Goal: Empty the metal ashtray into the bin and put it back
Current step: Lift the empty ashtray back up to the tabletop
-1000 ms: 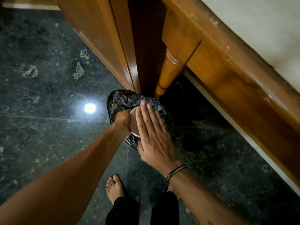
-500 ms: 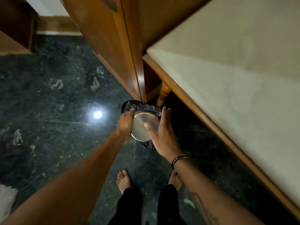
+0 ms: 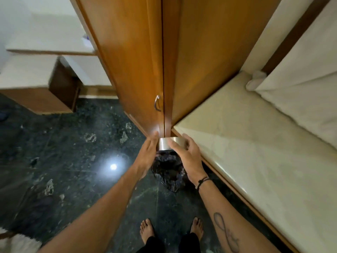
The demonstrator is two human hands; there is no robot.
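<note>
The round metal ashtray (image 3: pixel 166 143), its smooth cylindrical wall catching the light, is held between both hands directly above the bin (image 3: pixel 168 170), which is lined with a crinkled black plastic bag. The left hand (image 3: pixel 148 154) presses flat against the ashtray's left side, fingers extended. The right hand (image 3: pixel 187 156) curls around its right side, thumb across the front wall. The bin stands on the glossy dark marble floor (image 3: pixel 73 170), at the foot of the polished wooden wardrobe (image 3: pixel 138 61) and beside the cream mattress (image 3: pixel 255 152).
</note>
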